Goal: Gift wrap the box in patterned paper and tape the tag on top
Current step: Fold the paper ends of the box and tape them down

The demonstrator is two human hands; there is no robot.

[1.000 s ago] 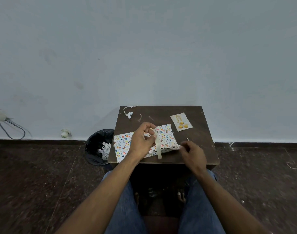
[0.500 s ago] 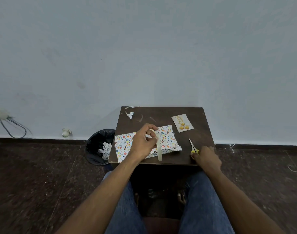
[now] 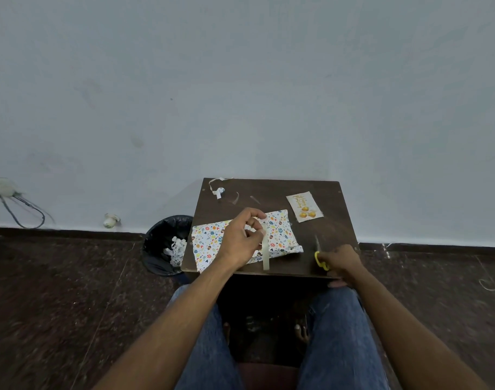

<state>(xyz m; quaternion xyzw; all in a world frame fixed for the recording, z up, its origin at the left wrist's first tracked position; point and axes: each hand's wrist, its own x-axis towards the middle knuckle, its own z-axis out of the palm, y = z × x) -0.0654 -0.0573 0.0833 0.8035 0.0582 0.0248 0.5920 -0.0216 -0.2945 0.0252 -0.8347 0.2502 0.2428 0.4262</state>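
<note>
A pale wall [image 3: 240, 80] and dark floor [image 3: 57, 291] are seen behind a small brown table [image 3: 271, 190]. On it the patterned-paper box [image 3: 280, 229] lies, a tape strip [image 3: 265, 249] pinched over it by the left hand [image 3: 242, 240]. Yellow scissors [image 3: 320, 258] are gripped by the right hand [image 3: 340, 260]. The tag [image 3: 304, 207] lies beyond.

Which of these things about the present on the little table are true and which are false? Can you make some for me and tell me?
1. The left hand holds a strip of tape over the wrapped box. True.
2. The tag is already stuck on top of the box. False: it lies on the table, apart from the box.
3. The right hand is on the yellow-handled scissors. True.
4. The bin stands to the right of the table. False: it is on the left, with paper scraps inside.
5. The box is wrapped in plain red paper. False: the paper is white with colourful patterns.
</note>
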